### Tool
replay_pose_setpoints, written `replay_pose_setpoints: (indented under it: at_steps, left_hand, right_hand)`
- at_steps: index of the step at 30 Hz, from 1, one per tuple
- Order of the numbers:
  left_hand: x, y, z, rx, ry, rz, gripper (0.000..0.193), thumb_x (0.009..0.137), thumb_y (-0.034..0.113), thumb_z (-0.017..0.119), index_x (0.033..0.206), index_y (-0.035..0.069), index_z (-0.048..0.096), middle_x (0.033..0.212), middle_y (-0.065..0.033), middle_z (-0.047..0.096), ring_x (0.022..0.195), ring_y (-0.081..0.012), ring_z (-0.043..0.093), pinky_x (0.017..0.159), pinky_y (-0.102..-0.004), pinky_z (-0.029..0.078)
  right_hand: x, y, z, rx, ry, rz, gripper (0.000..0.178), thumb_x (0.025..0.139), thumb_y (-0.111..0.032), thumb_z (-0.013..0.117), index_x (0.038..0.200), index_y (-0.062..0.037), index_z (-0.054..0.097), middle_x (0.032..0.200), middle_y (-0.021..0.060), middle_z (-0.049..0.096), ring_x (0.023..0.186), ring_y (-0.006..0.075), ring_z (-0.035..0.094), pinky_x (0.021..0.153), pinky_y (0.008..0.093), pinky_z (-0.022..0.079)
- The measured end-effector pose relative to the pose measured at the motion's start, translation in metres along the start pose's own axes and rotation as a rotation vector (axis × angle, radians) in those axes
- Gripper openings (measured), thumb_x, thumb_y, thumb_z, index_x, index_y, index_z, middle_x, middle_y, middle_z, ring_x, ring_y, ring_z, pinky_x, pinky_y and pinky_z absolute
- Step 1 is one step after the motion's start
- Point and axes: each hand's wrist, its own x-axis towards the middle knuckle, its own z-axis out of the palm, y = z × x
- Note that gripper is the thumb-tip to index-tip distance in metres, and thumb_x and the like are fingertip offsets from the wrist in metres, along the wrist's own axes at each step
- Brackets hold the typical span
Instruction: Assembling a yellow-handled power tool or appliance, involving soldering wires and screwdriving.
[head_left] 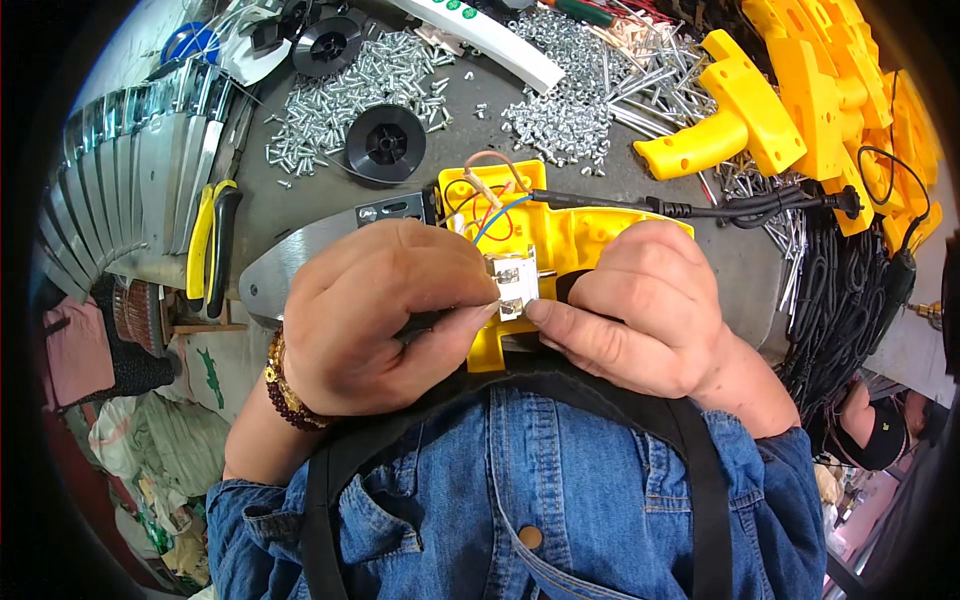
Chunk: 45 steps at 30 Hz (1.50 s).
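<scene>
Over an open yellow tool housing (571, 228), my two hands meet at a small white electrical part with metal terminals (512, 284). My left hand (385, 310) is closed, its thumb and fingertips pinching the part's left side. On the right edge, my right hand (645, 310) is closed too, with the thumb tip pressed against the part. A blue wire (497, 218) runs to it from a black power cord (590, 200) lying across the housing. Brown and red wires loop above. A pointed grey metal plate (285, 270) sticks out to the left, partly behind my left hand.
Screws (345, 100) and small nuts or fasteners (565, 115) lie heaped at the back, beside a black spool (385, 144). Yellow-handled pliers (205, 245) and a row of metal blades (150, 150) are left. Yellow housing shells (745, 110) and black cords (830, 290) crowd the right.
</scene>
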Motion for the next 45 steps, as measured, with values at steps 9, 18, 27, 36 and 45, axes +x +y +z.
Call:
replay_pose_setpoints:
  at_steps: [9,18,27,36,45]
  left_hand:
    - [0.000,-0.001,0.001,-0.027,0.021,-0.023,0.025,0.069,-0.006,0.076,0.090,0.005,0.066,0.084,-0.0083,0.069,0.075,-0.0259,0.069,0.067,-0.0342,0.055]
    - [0.000,0.000,-0.001,-0.035,-0.024,-0.013,0.030,0.068,-0.010,0.076,0.089,0.004,0.060,0.079,-0.0100,0.067,0.071,-0.0226,0.066,0.064,-0.0336,0.052]
    - [0.000,0.000,-0.001,-0.025,-0.033,-0.026,0.029,0.068,-0.011,0.075,0.088,0.004,0.061,0.079,-0.0104,0.067,0.070,-0.0221,0.065,0.063,-0.0325,0.051]
    - [-0.001,0.000,0.000,-0.042,-0.014,-0.051,0.024,0.071,-0.005,0.075,0.091,0.005,0.066,0.085,-0.0092,0.068,0.076,-0.0262,0.069,0.067,-0.0342,0.055]
    - [0.000,0.000,-0.006,-0.039,-0.021,-0.043,0.025,0.071,-0.004,0.076,0.092,0.004,0.067,0.089,-0.0100,0.069,0.080,-0.0270,0.069,0.069,-0.0348,0.055]
  right_hand:
    - [-0.003,0.003,0.002,0.016,0.036,-0.002,0.028,0.065,-0.014,0.071,0.092,-0.0055,0.071,0.081,0.0027,0.060,0.068,0.0174,0.058,0.063,0.0329,0.047]
    - [-0.005,0.004,0.002,0.028,0.050,-0.003,0.029,0.064,-0.016,0.070,0.091,-0.0052,0.071,0.081,0.0028,0.060,0.068,0.0179,0.058,0.061,0.0328,0.046]
    - [-0.006,0.006,0.003,0.022,0.057,0.008,0.029,0.064,-0.017,0.070,0.091,-0.0053,0.071,0.081,0.0028,0.060,0.068,0.0182,0.058,0.061,0.0326,0.046]
    - [0.007,-0.005,-0.003,-0.093,-0.097,0.281,0.049,0.067,-0.034,0.079,0.108,-0.0099,0.067,0.088,0.0006,0.058,0.077,0.0191,0.056,0.070,0.0354,0.040]
    - [0.012,-0.006,0.005,-0.049,-0.097,0.317,0.044,0.066,-0.027,0.080,0.104,-0.0097,0.067,0.090,0.0013,0.058,0.081,0.0200,0.056,0.072,0.0357,0.040]
